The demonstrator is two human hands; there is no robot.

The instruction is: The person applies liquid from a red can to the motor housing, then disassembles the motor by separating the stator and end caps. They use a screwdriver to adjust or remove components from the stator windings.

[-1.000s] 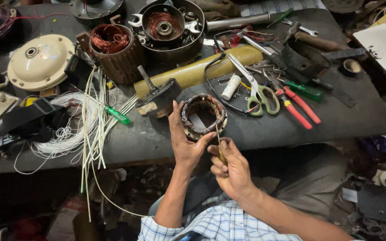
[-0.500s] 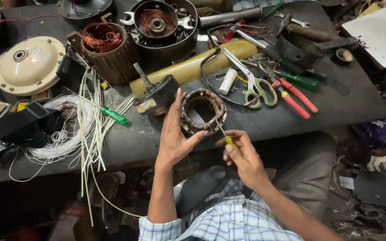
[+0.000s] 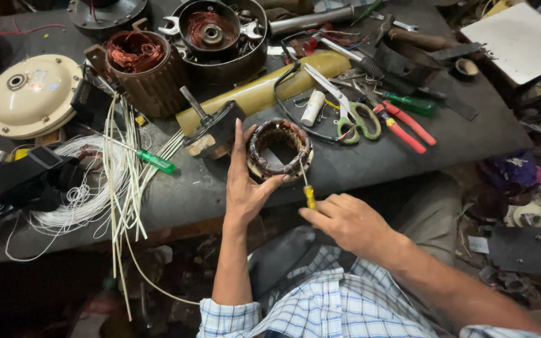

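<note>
Cluttered from edge to edge, our dark desk [image 3: 471, 134] fills the upper half of the frame, with floor debris at the right. Near the desk's front edge at centre sits the stator ring [image 3: 280, 149], its windings wrapped around the inside. Our left hand [image 3: 245, 184] cups the ring's left side, fingers spread open and upright against it, thumb touching its lower rim. Our right hand [image 3: 349, 222], lower centre, is closed on a yellow-handled screwdriver [image 3: 307, 188] whose tip meets the ring's right rim. Just left of the ring lies a black tool with a wooden block [image 3: 214, 128]. Green-handled scissors [image 3: 355, 116] and red-handled pliers [image 3: 405, 128] lie to the upper right. A green screwdriver [image 3: 154, 161] rests on white wire and sleeves [image 3: 89, 194] at the left, beside a cream motor cover [image 3: 29, 94]. Copper-wound motors [image 3: 139, 69] stand along the top.
</note>
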